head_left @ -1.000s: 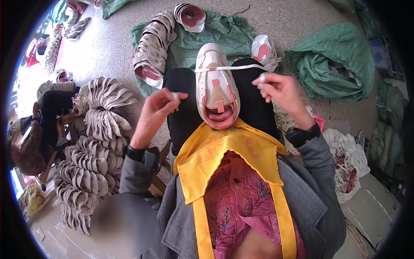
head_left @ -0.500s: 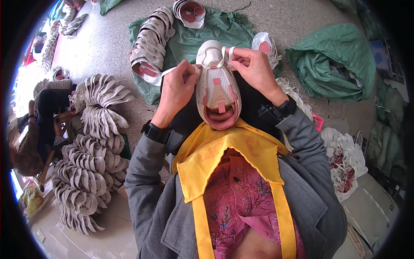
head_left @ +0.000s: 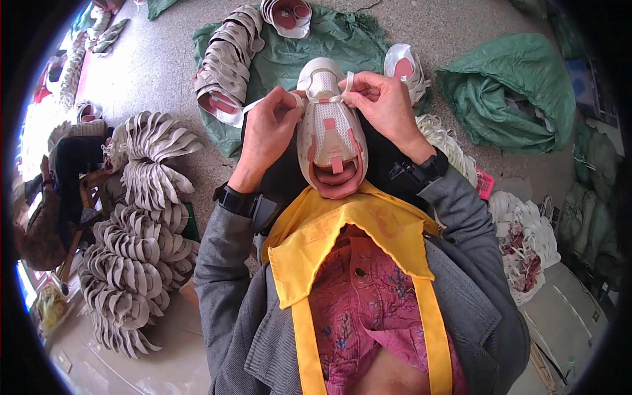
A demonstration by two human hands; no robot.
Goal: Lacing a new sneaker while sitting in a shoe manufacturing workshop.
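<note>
A white mesh shoe with pink trim [head_left: 332, 145] rests on my lap, its toe pointing away and its pink-lined opening toward me. White shoelace [head_left: 327, 100] crosses the shoe just behind the toe. My left hand [head_left: 270, 128], at the shoe's left edge, is closed in a pinch on one side of the lace, and a loose length hangs out past its knuckles. On the other side, my right hand [head_left: 390, 112] pinches the lace between thumb and fingers, with a small loop standing above the fingertips.
Ahead, stacked shoe uppers [head_left: 230, 59] lie on a green sheet [head_left: 289, 72]. Rows of pale curved pieces [head_left: 128, 263] fill the left side, beside a person in dark clothes [head_left: 76, 171]. To the right are a green sack [head_left: 507, 92] and bundled white laces [head_left: 523, 224].
My right hand has come slightly left and lower, closer to the shoe, and the lace loop by its fingers looks tighter. My left hand keeps its pinch with a small shift.
</note>
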